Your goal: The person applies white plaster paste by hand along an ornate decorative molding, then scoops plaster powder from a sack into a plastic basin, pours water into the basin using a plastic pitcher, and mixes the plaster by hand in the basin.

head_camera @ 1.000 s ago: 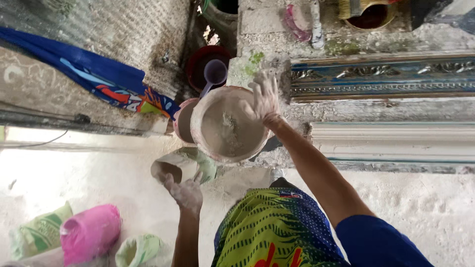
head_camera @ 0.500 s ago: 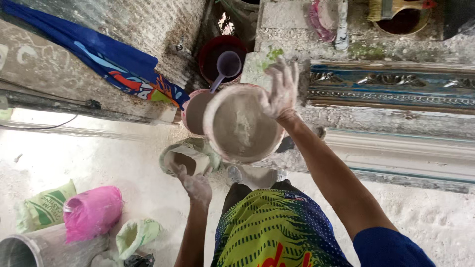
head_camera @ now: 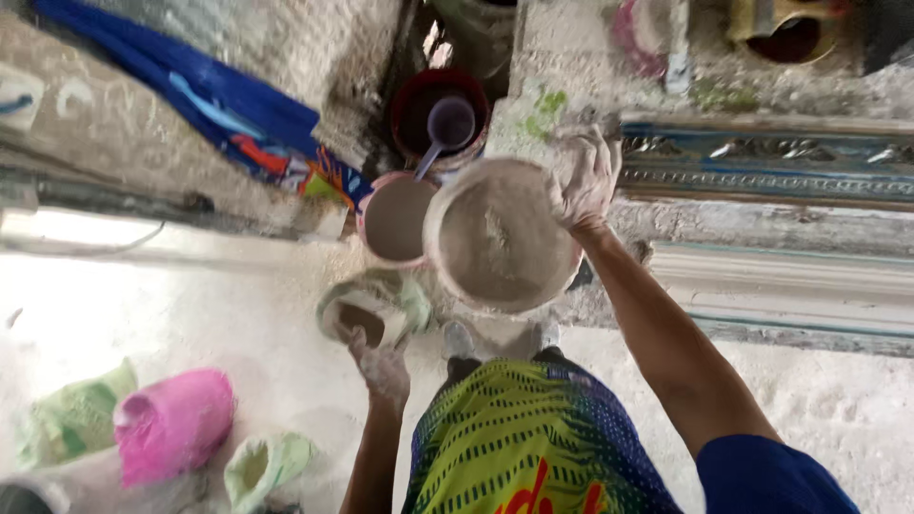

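1. The big white bowl (head_camera: 500, 238), held up by the right hand (head_camera: 586, 176), blocks the middle, just beside the pink bowl (head_camera: 395, 219).
2. The dark red bucket (head_camera: 438, 114) with its purple scoop (head_camera: 447, 128) fills the gap behind.
3. The left hand (head_camera: 381, 366) touches the green bowl (head_camera: 371, 305); bare dusty floor (head_camera: 190, 324) lies open to the left.
4. The pink tub (head_camera: 176, 428) and green bags (head_camera: 71, 419) crowd the lower left.
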Motion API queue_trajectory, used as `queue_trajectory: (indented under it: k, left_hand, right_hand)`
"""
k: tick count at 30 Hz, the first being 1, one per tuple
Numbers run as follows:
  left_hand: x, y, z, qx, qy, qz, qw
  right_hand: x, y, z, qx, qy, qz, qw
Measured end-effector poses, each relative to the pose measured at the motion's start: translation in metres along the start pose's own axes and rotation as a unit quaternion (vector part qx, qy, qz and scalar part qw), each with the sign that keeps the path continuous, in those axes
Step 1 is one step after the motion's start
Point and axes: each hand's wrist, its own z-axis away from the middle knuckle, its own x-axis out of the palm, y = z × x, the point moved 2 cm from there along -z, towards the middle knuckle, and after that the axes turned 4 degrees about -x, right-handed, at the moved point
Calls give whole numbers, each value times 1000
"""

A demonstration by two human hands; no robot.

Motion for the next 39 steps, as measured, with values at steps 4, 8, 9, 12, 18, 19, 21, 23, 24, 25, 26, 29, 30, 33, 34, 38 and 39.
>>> queue_trajectory:
  k: [4,8,9,12,18,19,21,23,24,25,26,29,30,33,34,38,39]
  left_hand:
    - [-7,2,-6,-11,9,-20,1000]
    - [-9,0,-20,-17,-5,-28,999]
    - [-9,0,-24,-21,-11,-25,999]
    - [-9,1,-32,-24,-30,-46,998]
    - [-10,4,-23,-30,-29,-52,998]
    - [-10,3,-20,-34,-29,-55,998]
    - [-12,-1,-17,-35,-35,-55,997]
    - [-16,-6,-18,-38,-48,-56,997]
    - [-19,-8,-19,-39,-59,-52,996]
    - [-23,-10,-21,-47,-42,-50,997]
    - [-28,-12,-23,-58,-22,-50,997]
    - [-36,-12,-25,-24,-69,-51,996]
    - [-36,-12,-24,3,-108,-45,993]
    - [-37,-15,-18,-48,-90,-45,994]
    - [-35,-15,-16,-44,-87,-53,994]
    - [-34,-12,-8,-69,-17,-74,995]
    - [-35,-11,-8,-89,6,-76,993]
  right_hand:
    - [-16,-7,-9,79,45,-69,993]
    - [-28,-15,-10,-43,141,-58,987]
    - [-26,-12,-8,-13,97,-63,993]
    - [-21,7,2,128,67,-130,981]
    - [-1,23,37,207,-3,-131,970]
    - [1,22,42,235,-55,-135,961]
    - [-3,14,47,179,2,-65,982]
    - [-10,7,47,163,34,-60,984]
    - [-13,4,46,165,45,-86,981]
    - [-17,2,45,166,60,-112,978]
    - [-21,1,43,175,76,-128,973]
    - [-27,-4,40,185,77,-101,975]
    - [-27,-7,40,162,53,-47,984]
    - [-26,-11,41,156,16,-30,987]
    - [-26,-12,41,155,33,-7,987]
    - [-31,-13,40,151,63,-60,985]
    - [-32,-14,40,142,64,-31,987]
